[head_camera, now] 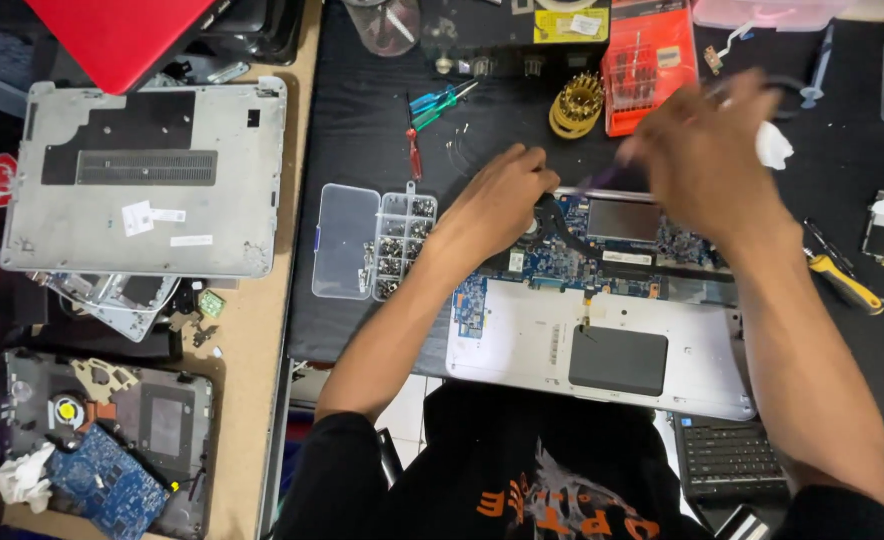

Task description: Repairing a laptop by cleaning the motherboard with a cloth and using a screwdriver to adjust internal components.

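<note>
Two hands (pixel 502 200) over opened laptop (pixel 602 330)

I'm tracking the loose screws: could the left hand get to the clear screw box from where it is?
Probably yes. The left hand rests on the open laptop, and the screw box lies open just beside that forearm on the black mat, with nothing between them.

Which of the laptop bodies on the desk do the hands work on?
The opened laptop on the black mat: its blue board lies under the left hand and right hand. The grey one and the dark one lie untouched aside.
</note>
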